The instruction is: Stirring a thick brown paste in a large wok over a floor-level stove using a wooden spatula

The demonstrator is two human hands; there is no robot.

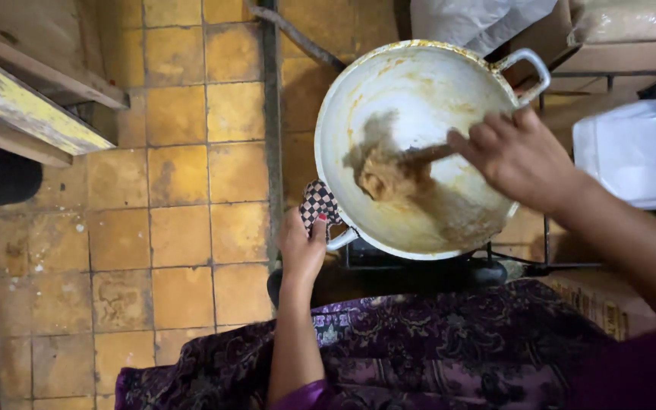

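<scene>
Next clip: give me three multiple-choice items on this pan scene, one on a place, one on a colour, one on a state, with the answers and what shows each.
1. Where is the left hand?
A. on the pan's near handle, through a cloth
B. flat on the floor
C. inside the pan

2. What colour are the floor tiles?
A. blue
B. yellow-orange
C. white

3. What state is the pan in?
A. filled to the rim
C. covered by a lid
B. mostly scraped, with a little brown paste left

Answers:
1 A: the fingers grip the checked cloth at the near handle.
2 B: the tiles look worn and yellow-orange.
3 B: pale smeared metal shows around the brown paste, which the right hand works with a spoon.
</scene>
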